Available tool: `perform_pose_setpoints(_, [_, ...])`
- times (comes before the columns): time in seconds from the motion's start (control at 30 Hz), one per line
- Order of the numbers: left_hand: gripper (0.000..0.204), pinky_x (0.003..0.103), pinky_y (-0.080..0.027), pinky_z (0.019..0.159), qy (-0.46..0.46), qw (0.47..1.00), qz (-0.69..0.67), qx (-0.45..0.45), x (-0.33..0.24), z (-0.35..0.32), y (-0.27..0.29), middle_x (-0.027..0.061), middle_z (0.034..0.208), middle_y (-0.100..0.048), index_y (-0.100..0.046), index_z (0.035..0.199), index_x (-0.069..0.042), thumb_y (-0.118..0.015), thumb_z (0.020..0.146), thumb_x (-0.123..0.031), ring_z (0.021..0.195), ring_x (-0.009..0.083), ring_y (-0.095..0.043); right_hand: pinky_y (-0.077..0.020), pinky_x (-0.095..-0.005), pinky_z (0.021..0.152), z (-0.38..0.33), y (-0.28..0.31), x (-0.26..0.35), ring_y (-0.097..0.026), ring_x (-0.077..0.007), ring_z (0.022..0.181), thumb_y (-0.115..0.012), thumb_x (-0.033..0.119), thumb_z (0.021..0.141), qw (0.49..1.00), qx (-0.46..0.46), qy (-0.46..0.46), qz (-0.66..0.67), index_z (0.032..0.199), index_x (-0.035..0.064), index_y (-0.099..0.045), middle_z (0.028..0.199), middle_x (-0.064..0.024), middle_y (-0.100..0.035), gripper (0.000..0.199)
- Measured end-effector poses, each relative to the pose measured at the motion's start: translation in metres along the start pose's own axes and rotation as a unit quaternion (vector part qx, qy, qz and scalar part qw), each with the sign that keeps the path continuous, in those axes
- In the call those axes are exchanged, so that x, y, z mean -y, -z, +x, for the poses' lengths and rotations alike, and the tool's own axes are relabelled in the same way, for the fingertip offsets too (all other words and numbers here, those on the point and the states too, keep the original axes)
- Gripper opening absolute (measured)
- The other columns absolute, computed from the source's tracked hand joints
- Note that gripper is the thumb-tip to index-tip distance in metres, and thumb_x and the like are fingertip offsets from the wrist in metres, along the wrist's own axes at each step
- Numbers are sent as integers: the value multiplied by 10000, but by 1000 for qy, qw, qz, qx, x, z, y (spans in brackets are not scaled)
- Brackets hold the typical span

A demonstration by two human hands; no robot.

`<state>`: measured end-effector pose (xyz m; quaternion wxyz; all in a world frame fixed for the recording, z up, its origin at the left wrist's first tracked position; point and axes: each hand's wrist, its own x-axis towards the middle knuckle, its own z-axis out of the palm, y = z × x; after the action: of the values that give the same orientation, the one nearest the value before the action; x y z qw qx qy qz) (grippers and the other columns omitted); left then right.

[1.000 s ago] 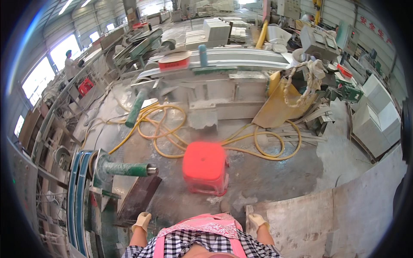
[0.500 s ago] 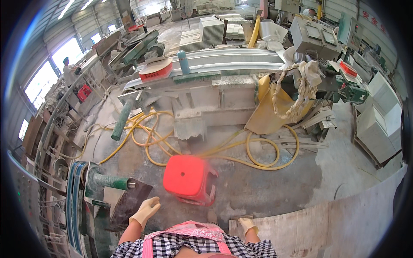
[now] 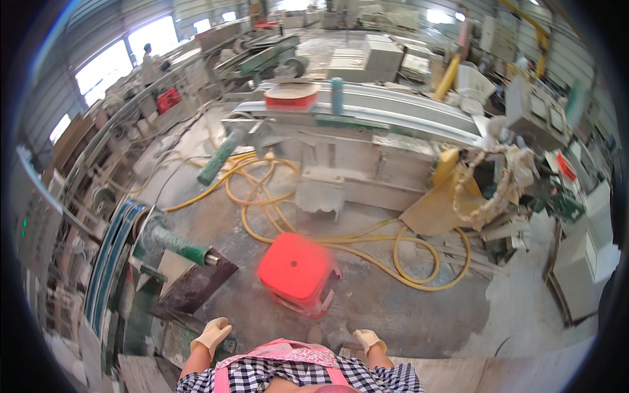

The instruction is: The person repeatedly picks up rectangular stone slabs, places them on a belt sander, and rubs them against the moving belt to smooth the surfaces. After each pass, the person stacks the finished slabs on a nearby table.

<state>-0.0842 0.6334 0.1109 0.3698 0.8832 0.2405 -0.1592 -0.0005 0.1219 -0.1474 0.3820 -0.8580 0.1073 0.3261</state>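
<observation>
The single view looks down and forward from the left fisheye camera on the person's head. Closest is the person's own shirt [image 3: 202, 382], along the bottom edge, with the left hand [image 3: 212, 333] and right hand [image 3: 369, 340] just beyond. The stool [image 3: 295, 267] is seen from above, near the middle; the view reaches on to far windows [image 3: 153, 37]. Straight edges bend toward the dark rim, where shapes seem too blurred to tell surely.
</observation>
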Motion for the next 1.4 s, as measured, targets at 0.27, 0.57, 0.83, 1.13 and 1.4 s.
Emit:
perform_pose_setpoints(0.27, [528, 382, -516, 976, 141, 973, -135, -127, 127, -100, -35, 224, 1202, -695, -651, 1239, 51, -685, 832, -285, 1140, 308, -669, -506, -345, 805, 37, 3, 134, -643, -173, 914, -626, 396, 937, 993, 87, 61, 44, 1130, 20, -734, 992, -49, -730, 437])
perform_pose_setpoints(0.57, [463, 376, -522, 931, 265, 939, -160, -151, 325, -234, -142, 204, 1070, -727, -715, 1110, 26, -624, 880, -366, 1062, 270, -684, -487, -376, 951, -44, -68, 240, -653, -248, 1090, -591, 399, 942, 966, 192, 162, -70, 1232, 8, -687, 1149, -129, -720, 496])
perform_pose_setpoints(0.83, [497, 450, -479, 997, 299, 886, -283, -214, 408, -317, -169, 245, 1231, -660, -688, 1167, -7, -583, 890, -406, 1208, 379, -604, -478, -390, 971, -119, -150, 237, -650, -269, 1122, -606, 392, 933, 950, 188, 173, -179, 1254, 19, -675, 1192, -144, -709, 497])
perform_pose_setpoints(1.13, [430, 447, -487, 959, 364, 817, -335, -295, 423, -393, -205, 248, 1080, -707, -719, 1065, 14, -616, 854, -346, 1102, 387, -652, -498, -412, 954, -138, -221, 300, -656, -306, 1131, -581, 380, 947, 869, 245, 270, -335, 1199, 24, -695, 1180, -164, -712, 451])
perform_pose_setpoints(1.4, [375, 380, -518, 776, 415, 751, -384, -341, 392, -440, -259, 158, 905, -732, -733, 1020, 18, -600, 859, -293, 881, 242, -686, -527, -407, 869, -138, -313, 369, -696, -313, 1008, -563, 387, 968, 824, 269, 333, -371, 1189, 21, -688, 1080, -172, -726, 445])
